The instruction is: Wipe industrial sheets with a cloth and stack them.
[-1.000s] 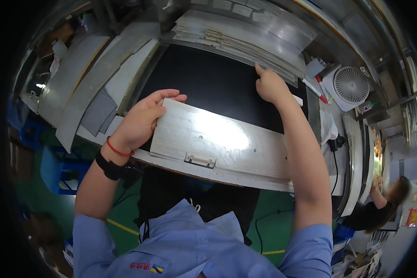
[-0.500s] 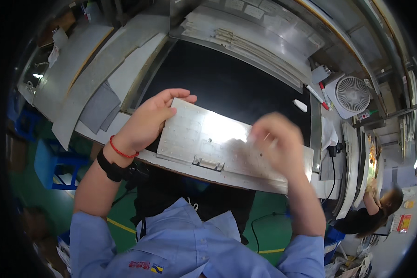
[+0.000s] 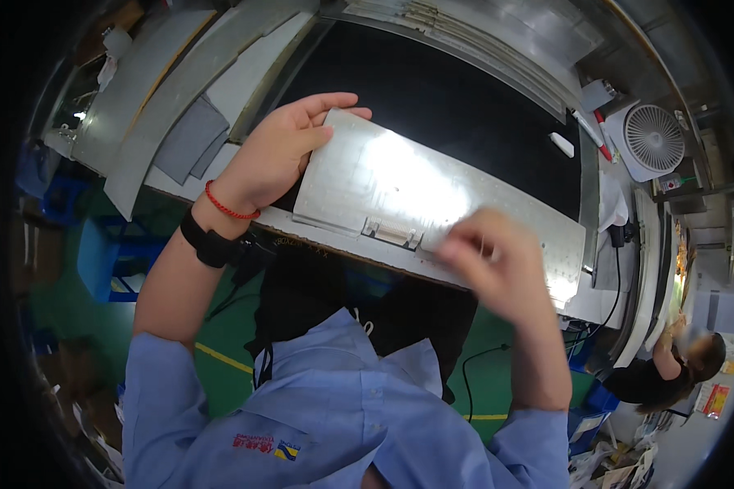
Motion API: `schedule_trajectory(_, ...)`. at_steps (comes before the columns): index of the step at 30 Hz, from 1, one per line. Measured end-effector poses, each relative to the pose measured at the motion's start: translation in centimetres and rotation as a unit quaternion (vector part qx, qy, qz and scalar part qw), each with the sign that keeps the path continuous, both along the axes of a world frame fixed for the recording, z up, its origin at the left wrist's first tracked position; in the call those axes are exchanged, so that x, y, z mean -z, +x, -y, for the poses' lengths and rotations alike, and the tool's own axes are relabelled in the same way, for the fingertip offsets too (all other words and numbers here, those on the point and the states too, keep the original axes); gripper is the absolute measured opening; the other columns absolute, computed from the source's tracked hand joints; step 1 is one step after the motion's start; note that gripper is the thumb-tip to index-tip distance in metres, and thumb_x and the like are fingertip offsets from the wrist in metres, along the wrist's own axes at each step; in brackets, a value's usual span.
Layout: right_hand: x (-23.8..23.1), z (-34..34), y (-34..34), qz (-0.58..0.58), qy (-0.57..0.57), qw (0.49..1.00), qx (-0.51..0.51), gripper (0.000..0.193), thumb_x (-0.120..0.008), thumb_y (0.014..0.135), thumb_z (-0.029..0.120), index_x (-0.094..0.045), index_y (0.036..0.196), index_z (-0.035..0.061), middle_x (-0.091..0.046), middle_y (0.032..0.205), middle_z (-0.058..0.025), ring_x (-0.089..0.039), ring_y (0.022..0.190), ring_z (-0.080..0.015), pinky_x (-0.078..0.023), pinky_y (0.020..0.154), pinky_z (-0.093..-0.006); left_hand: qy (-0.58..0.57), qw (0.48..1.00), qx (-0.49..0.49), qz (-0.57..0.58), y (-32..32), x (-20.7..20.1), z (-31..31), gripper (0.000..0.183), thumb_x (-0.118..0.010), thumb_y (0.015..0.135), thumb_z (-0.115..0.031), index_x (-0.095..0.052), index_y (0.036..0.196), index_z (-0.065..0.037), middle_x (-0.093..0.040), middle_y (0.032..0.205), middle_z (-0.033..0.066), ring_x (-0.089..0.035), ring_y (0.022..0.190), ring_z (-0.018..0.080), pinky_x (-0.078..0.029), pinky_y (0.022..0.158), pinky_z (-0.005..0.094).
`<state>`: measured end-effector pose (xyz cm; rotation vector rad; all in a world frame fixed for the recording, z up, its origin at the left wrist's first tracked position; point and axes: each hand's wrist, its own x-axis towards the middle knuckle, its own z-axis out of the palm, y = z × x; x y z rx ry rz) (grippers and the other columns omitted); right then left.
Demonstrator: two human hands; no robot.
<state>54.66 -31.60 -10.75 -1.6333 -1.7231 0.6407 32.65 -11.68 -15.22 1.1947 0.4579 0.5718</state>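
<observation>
A long, flat silvery panel (image 3: 473, 208) with small dots and a bright glare lies at a slant over the bench's near edge. Gripping its left end is my left hand (image 3: 281, 147), thumb on top and fingers curled behind. A small slotted strip with dark ends (image 3: 393, 231) sits on the panel's near edge. Just right of that strip my right hand (image 3: 501, 261) hovers over or touches the near edge, blurred, fingers curled together. Whether anything small is pinched in it cannot be made out.
Beyond the panel lies a black work surface (image 3: 432, 98) carrying a white object (image 3: 561, 145). Markers (image 3: 591, 134) and a white fan (image 3: 654, 137) stand to the right. Grey cloths (image 3: 192, 138) lie at left. A person in black (image 3: 669, 367) works at far right.
My right hand has moved from over the panel's face toward its near edge, close to the slotted strip. My left hand keeps its grip. The whole view has shifted.
</observation>
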Motion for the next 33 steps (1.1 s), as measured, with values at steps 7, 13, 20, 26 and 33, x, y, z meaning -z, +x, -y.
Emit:
schedule_trajectory(7, 1.3, -6.3, 4.8, 0.174, -0.017, 0.982, 0.069, 0.053, -0.072, 0.081, 0.032, -0.063, 0.119, -0.0037, -0.063, 0.111, -0.0204, -0.061, 0.103, -0.0323, -0.047, 0.093, -0.0369, 0.029, 0.998, -0.027, -0.047, 0.6, 0.4, 0.0, 0.043, -0.047, 0.100, -0.006, -0.040, 0.141, 0.003, -0.058, 0.131, 0.0156, -0.059, 0.116, 0.0184, -0.048, 0.101, 0.0301)
schedule_trajectory(13, 1.7, -6.5, 4.6, 0.096, -0.073, 0.991, 0.063, 0.045, -0.075, 0.078, 0.027, -0.065, 0.110, -0.0030, -0.061, 0.094, -0.0164, -0.059, 0.088, -0.0278, -0.048, 0.079, -0.0352, 0.018, 0.995, -0.064, -0.079, 0.7, -0.1, 0.6, 0.042, -0.051, 0.099, -0.009, -0.044, 0.139, 0.003, -0.062, 0.123, 0.0123, -0.061, 0.111, 0.0158, -0.049, 0.096, 0.0272)
schedule_trajectory(20, 2.2, -6.5, 4.8, 0.071, -0.061, 0.994, 0.063, 0.035, -0.077, 0.076, 0.024, -0.068, 0.098, -0.0016, -0.058, 0.085, -0.0124, -0.057, 0.078, -0.0253, -0.047, 0.072, -0.0349, -0.002, 0.999, -0.023, -0.047, 0.0, 0.4, 0.2, 0.043, -0.052, 0.099, -0.009, -0.044, 0.140, 0.003, -0.063, 0.124, 0.0120, -0.061, 0.112, 0.0158, -0.049, 0.098, 0.0288)
schedule_trajectory(26, 2.5, -6.6, 4.8, 0.070, -0.037, 0.994, 0.077, 0.032, -0.078, 0.075, 0.023, -0.068, 0.094, -0.0016, -0.061, 0.085, -0.0130, -0.058, 0.078, -0.0253, -0.047, 0.072, -0.0344, 0.012, 0.996, -0.059, -0.069, 0.1, 0.5, 0.5, 0.043, -0.052, 0.100, -0.011, -0.044, 0.139, 0.005, -0.062, 0.126, 0.0126, -0.062, 0.112, 0.0164, -0.050, 0.097, 0.0289)
schedule_trajectory(33, 2.5, -6.8, 4.7, 0.056, -0.054, 0.993, 0.093, 0.032, -0.079, 0.075, 0.022, -0.068, 0.093, -0.0017, -0.064, 0.086, -0.0140, -0.061, 0.078, -0.0253, -0.049, 0.073, -0.0343, -0.008, 0.999, -0.042, -0.027, -0.2, 0.9, 0.2, 0.043, -0.051, 0.102, -0.015, -0.044, 0.140, 0.003, -0.062, 0.126, 0.0126, -0.062, 0.112, 0.0169, -0.052, 0.096, 0.0295)
